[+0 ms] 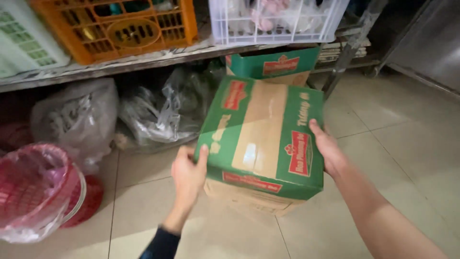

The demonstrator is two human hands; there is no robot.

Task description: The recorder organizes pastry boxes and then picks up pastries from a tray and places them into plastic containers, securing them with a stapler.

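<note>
Far left: red basket (72,201) lined with a clear plastic bag (28,192), sitting on the tiled floor (412,158). Behind it, a white-ish plastic sack (76,120) and a crumpled clear bag (163,110) tucked under the shelf (120,62). On the shelf, a pale green crate (24,43), an orange crate (120,26) and a white crate (278,21).

Left hand (188,175): dark sleeve at the wrist, palm on the near left edge of the green cardboard box (262,136), thumb hooked over its top corner, fingers going under the side and out of sight. Grasping the box, not released.

The box sits squarely between the two hands, tilted with the top face toward the camera and the far end higher. Brown tape strip down the middle of the top, red labels on top and sides. Its brown underside shows below the near edge; whether it touches the floor can't be told.

Right hand (328,148): bare forearm, palm flat against the box's right side, thumb on the top edge. Pressing inward, clamped on the box, opposite the left hand.

Behind the box, a second green carton (273,64) under the shelf. Far right: metal shelf leg (347,52) and a grey cabinet (431,43).
</note>
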